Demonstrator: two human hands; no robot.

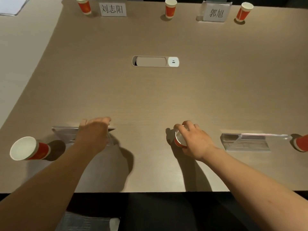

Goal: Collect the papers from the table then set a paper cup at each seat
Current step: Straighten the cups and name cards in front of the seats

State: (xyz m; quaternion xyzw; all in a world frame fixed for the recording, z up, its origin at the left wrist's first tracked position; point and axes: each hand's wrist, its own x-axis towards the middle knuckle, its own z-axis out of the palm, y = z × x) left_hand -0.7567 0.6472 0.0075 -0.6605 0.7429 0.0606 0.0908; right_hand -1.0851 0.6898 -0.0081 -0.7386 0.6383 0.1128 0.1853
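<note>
Gripping paper cup from above, right hand, left hand curled over nameplate holder

Near edge of table, L to R: cup, stand under left hand, cup under right hand, stand; three cups + two stands opp.

Right hand covers most of its paper cup; left hand hides the near-left nameplate. Far-right near cup runs off frame; far-left papers cropped.
</note>
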